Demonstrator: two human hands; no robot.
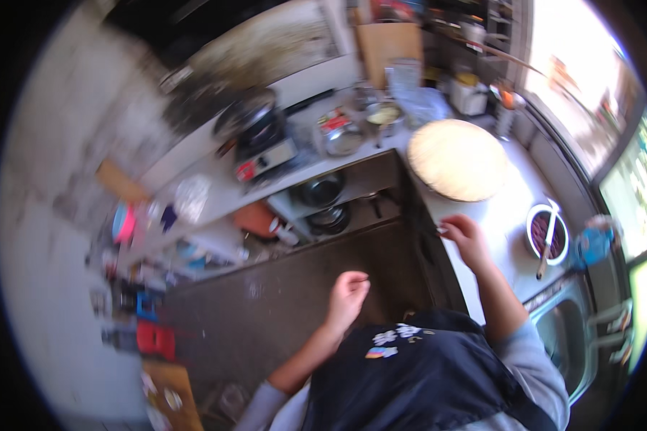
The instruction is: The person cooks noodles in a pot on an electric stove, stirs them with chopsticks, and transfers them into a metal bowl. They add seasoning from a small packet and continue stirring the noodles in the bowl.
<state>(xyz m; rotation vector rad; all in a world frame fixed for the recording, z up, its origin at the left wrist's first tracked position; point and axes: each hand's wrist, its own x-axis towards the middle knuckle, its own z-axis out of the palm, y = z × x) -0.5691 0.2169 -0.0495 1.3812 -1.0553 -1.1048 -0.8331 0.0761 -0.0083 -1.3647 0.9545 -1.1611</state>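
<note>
My left hand (pixel 349 296) is held in the air over the dark floor, in front of my black apron (pixel 404 372). Its fingers are curled together, and I see nothing between them. My right hand (pixel 468 240) is raised by the edge of the white countertop (pixel 509 223), thumb and fingertips close together. A tiny pale spot shows at those fingertips, too blurred to identify. Beyond the right hand lies a large round wooden board (pixel 458 160). To its right stands a white bowl (pixel 530 237) of dark reddish-purple food, with a knife (pixel 549 237) across its rim.
A sink (pixel 563 339) is set in the counter at right, near a blue container (pixel 593 245). Across the floor stand a stove with a pan (pixel 256 116), a glass-like bowl (pixel 344 141) and open shelves of pots (pixel 323 188). A red stool (pixel 156 340) sits at far left.
</note>
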